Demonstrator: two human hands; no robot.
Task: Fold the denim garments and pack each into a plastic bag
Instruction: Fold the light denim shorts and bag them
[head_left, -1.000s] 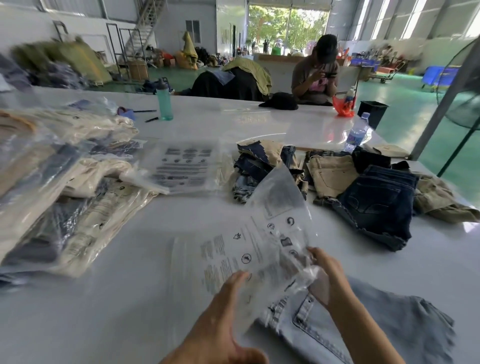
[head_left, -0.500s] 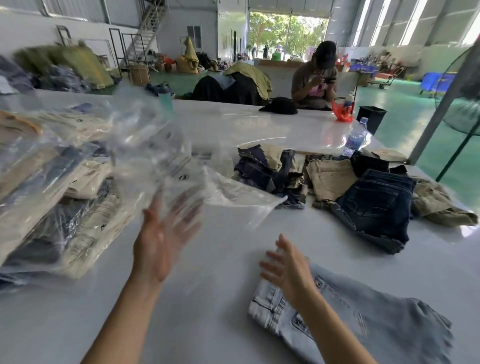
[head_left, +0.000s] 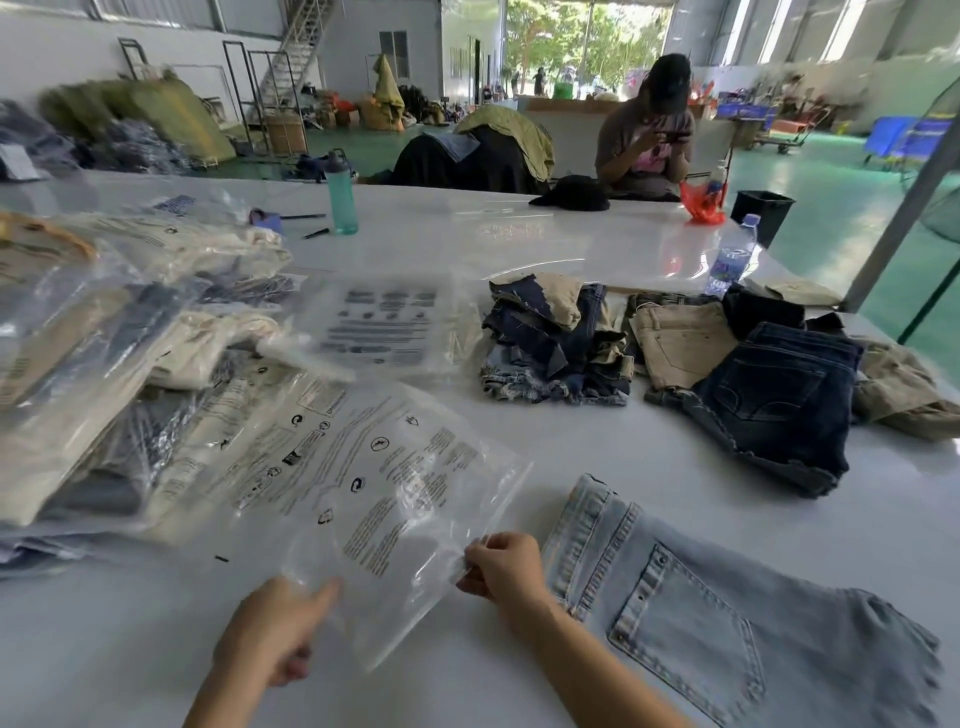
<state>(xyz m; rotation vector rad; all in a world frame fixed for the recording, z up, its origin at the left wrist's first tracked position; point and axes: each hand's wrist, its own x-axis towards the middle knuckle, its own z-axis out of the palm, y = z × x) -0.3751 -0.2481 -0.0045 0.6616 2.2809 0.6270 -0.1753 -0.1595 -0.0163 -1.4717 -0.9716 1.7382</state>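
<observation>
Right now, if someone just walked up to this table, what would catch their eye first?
Probably the clear printed plastic bag at front centre, pinched at its near edge by the right hand while the left hand touches its corner. Beside it on the right lie light blue denim shorts flat on the white table. A heap of already bagged garments fills the left side.
</observation>
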